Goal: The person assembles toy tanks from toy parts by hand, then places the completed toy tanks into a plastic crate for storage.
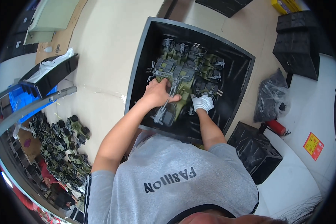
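A deep black crate (139, 56) in front of me holds several olive-green toy military vehicles (183, 48) with black wheels and grey gun-like parts. My bare left hand (159, 93) is over the near left of the pile, its fingers curled round a larger green toy vehicle (183, 93) and its thumb stretched across it. On the right, my right hand (202, 103), in a white glove, is closed at the near end of another dark green toy vehicle (205, 86). The fingertips of both hands are partly hidden among the toys.
At the left, many similar toy vehicles (63, 145) are heaped beyond a metal rail (37, 106), near a blue bin (22, 99). To the right are a black plastic bag (270, 97), a red fire extinguisher (275, 127) and a black crate (255, 149). More dark crates (296, 44) stand at the far right.
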A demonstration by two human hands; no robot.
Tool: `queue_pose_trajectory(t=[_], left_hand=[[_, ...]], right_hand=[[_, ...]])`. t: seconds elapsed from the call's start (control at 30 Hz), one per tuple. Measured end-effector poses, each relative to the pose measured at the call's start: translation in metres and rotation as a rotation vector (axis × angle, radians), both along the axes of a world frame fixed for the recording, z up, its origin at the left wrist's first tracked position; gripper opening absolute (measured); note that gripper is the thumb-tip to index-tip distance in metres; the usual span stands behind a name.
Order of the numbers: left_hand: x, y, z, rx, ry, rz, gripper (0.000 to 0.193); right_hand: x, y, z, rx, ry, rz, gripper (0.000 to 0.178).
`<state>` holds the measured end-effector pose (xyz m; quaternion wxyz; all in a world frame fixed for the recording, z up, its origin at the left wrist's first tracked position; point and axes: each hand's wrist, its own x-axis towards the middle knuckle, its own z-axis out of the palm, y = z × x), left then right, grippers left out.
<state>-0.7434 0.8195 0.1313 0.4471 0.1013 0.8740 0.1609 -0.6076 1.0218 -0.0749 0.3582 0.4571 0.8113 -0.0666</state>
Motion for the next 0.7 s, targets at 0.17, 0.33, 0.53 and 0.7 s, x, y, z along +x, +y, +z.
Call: queue_pose_trajectory(t=[0.17,0.33,0.53,0.7], left_hand=[[0.021,0.024,-0.158,-0.444,-0.162,-0.116,0.104],[0.021,0.032,-0.203,-0.597,-0.328,-0.101,0.109],[0.014,0.039,-0.174,-0.517,-0.064,-0.886,0.092],[0.027,-0.001,-0.236,-0.208,0.37,-1.303,0.055]], right_hand=[[-0.007,-0.003,-0.011,0.05,0.055,-0.012,0.085],[-0.004,-0.002,-0.023,0.071,0.054,-0.001,0.083],[-0.007,0.005,-0.018,0.008,0.0,0.064,0.084],[-0.011,0.003,-0.019,0.051,0.021,0.088,0.094]])
